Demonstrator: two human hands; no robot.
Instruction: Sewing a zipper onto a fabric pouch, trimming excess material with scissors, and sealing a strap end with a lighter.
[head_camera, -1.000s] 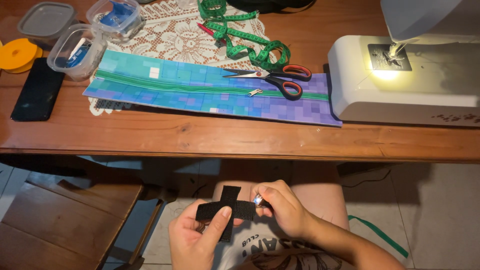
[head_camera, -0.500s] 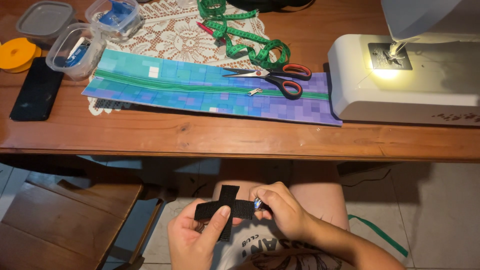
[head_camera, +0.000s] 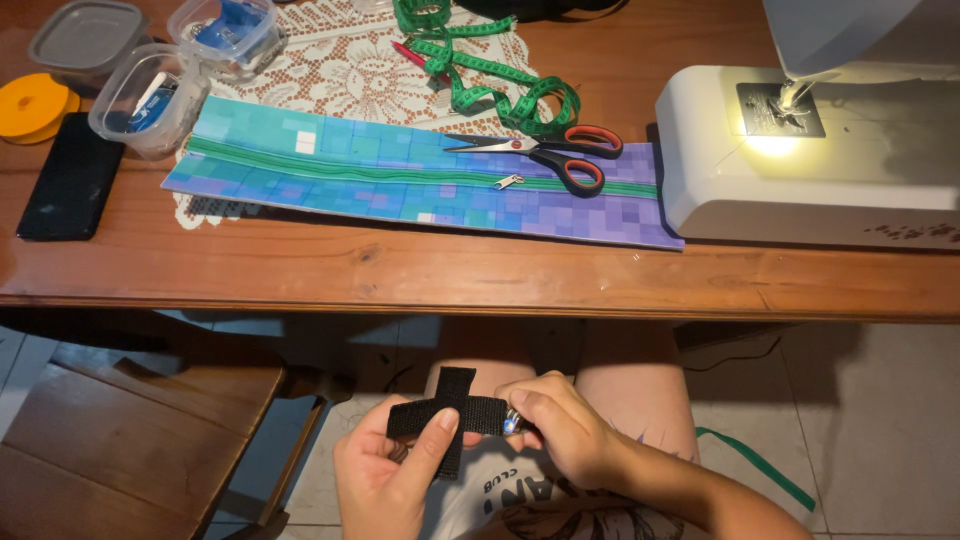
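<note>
Black webbing strap (head_camera: 445, 418), two short pieces crossed into a plus shape, is down in the lap, below the edge of the wooden table (head_camera: 480, 270), held between both hands. Left hand (head_camera: 385, 475) is under it w/ the thumb pressed flat over the crossing, fingers curled up behind, so closed on the strap. Right hand (head_camera: 560, 425) has its fingers pinched tight on the right end of the horizontal piece, where a small shiny metal bit (head_camera: 513, 424) peeks out; too small to tell if it's a ring, slider or clip.

Looks to me like the lining-up stage: getting the two pieces squared before they get fixed together. Whatever comes next needs the cross held steady so it doesn't skew, prob one hand freed w/o losing the pinch.

Up on the table: sewing machine (head_camera: 810, 150) at right w/ its lamp on, red-handled scissors (head_camera: 545, 155) lying on a blue-purple pixel-print fabric panel (head_camera: 400, 180) w/ a green zipper (head_camera: 330, 168) along it, green measuring tape (head_camera: 480, 80) on a lace doily (head_camera: 350, 70), plastic containers (head_camera: 150, 95), black phone (head_camera: 60, 190) far left.
</note>
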